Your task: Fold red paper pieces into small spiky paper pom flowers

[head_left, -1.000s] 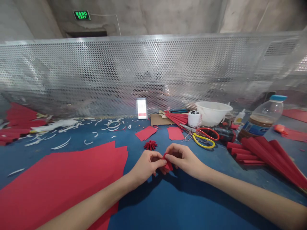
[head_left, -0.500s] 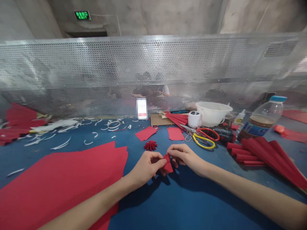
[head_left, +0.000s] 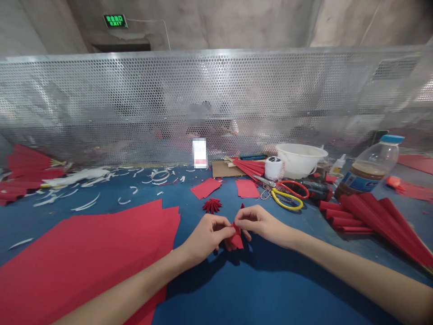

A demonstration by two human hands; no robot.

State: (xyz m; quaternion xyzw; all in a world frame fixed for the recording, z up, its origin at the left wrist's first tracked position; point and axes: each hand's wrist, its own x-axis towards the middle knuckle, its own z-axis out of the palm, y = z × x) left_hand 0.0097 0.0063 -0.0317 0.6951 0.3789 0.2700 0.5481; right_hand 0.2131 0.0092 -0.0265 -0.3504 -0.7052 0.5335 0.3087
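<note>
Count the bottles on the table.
2: a large blue-capped bottle at the right, and a small bottle between it and the white bowl. Others may be hidden.

The blue tabletop (head_left: 287, 289) carries red sheets (head_left: 94, 253), white scraps (head_left: 89, 175) and a pleated rosette (head_left: 212, 206).

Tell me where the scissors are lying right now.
In the head view, the scissors lie right of centre, beyond the right hand, blades beside the white spool and handles in front of the white bowl.

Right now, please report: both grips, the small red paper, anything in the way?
Left grip pinching small red paper; right grip also on it. Pleated red rosette just beyond, not blocking.
</note>
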